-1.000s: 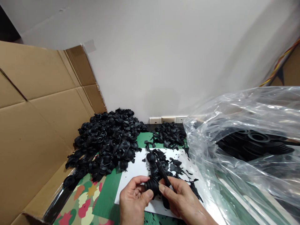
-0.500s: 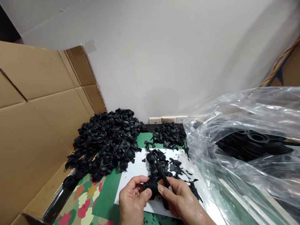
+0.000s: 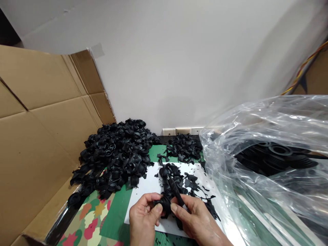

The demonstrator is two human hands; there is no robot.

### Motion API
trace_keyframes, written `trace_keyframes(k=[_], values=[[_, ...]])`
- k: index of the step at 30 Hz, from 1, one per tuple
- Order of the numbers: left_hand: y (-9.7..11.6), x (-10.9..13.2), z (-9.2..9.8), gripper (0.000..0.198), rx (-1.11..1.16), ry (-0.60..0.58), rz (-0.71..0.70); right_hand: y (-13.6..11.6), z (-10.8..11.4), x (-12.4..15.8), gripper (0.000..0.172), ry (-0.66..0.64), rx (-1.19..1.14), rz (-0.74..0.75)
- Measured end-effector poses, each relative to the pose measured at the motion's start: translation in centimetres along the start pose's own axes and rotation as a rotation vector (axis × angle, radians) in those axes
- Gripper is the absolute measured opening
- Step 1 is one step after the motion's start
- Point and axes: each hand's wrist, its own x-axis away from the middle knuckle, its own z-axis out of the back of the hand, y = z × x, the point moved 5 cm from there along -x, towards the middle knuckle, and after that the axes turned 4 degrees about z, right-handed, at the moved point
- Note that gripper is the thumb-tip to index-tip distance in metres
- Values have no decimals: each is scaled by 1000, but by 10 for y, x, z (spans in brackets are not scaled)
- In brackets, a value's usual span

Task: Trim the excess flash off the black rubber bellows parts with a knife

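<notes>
Pinched between the thumb and fingers of my left hand [image 3: 144, 216] is a black ribbed rubber bellows [image 3: 165, 204]. My right hand [image 3: 196, 216] is closed round a slim black pen-like tool [image 3: 175, 190], which slants up and left over scraps; its exact kind is unclear. The right thumb touches or nearly touches the bellows' right side. Below both hands lies a white sheet [image 3: 143, 190], strewn with torn black rubber scraps [image 3: 192, 181].
A large heap of black ribbed rubber pieces [image 3: 120, 150] stands at left beside a cardboard panel [image 3: 56, 119]. Behind the sheet is a smaller scrap pile [image 3: 183, 147]. A clear plastic bag [image 3: 225, 136] at right holds black ribbed parts [image 3: 276, 157]. Wall sockets [image 3: 169, 132] sit behind.
The bellows has turned slightly in my fingers, and its left edge now sticks out by my left thumb. Both hands stay in nearly the same place.
</notes>
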Motion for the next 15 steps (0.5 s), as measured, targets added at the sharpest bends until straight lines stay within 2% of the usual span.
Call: trace_keyframes(k=[6,15], values=[[0,0,-2,18,31,0,25,0,0,1,29,17,8,7],[1,-1,1,14,-34,8,-41,3,2,1,32,17,37,8]])
